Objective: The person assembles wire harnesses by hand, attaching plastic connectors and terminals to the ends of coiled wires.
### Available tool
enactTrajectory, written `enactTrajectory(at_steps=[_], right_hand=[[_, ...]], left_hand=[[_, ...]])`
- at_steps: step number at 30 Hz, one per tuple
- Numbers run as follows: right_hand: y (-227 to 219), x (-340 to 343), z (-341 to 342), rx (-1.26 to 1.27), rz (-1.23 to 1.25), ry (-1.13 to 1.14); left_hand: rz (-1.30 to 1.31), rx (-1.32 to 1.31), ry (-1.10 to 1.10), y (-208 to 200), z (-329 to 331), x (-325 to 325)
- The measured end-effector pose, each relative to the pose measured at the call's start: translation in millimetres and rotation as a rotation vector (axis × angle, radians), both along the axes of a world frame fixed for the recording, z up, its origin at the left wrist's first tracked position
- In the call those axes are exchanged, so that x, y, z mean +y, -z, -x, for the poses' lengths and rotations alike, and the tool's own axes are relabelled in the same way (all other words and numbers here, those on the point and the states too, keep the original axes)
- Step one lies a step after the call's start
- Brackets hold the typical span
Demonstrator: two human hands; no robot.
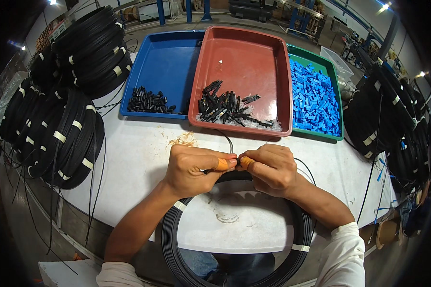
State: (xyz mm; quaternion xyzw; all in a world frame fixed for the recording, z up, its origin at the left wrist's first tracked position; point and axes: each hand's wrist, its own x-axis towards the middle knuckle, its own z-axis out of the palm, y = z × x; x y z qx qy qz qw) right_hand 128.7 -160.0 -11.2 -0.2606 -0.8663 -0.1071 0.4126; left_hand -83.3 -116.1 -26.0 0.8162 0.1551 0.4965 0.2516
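Head view | grips small black part [238, 162] between closed fingertips of left hand [192, 167] and right hand [274, 168], in front of red tray [249, 57] | shows, around that tray: black cable coil [170, 234] in front, blue tray [170, 62] left, green tray [316, 62] right

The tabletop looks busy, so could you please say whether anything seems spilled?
Yes: loose brownish crumbs lie scattered on the tabletop beyond the left hand, odd because small pieces otherwise sit in trays. A dark smudge also shows inside the cable coil.
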Motion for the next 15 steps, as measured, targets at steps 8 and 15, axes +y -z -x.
enactTrajectory(at_steps=[8,15], right_hand=[[-2,-7,7,0.354,0.765,0.029],[7,3,1,0.095,0.341,0.022]], left_hand=[[-0.146,0.025,-0.070,3,3,1],[0.316,0.012,0.000,5,0,6]])
